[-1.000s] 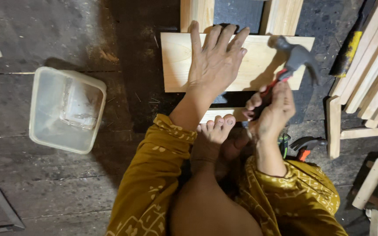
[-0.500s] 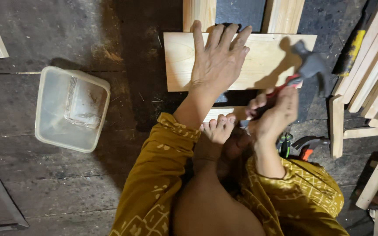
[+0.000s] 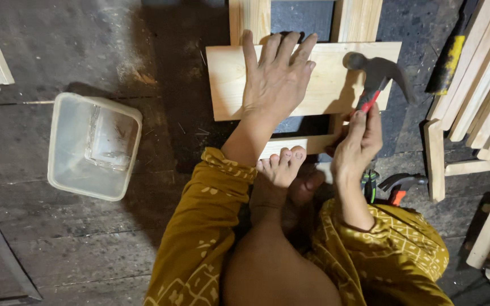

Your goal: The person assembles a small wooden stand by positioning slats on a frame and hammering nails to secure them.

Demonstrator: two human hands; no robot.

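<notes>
While boxed in: slats (image 3: 486, 90), tub (image 3: 94, 146).

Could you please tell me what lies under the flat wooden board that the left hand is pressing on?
The wooden board lies across two upright wooden slats, with dark floor between them. Under the left hand, the board's surface is covered.

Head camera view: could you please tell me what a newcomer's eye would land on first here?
At top centre, the left hand lies spread flat on a pale wooden board, while the right hand grips a red-handled hammer with its head over the board's right part. To the left, a clear plastic container sits on the dark plank floor.
</notes>
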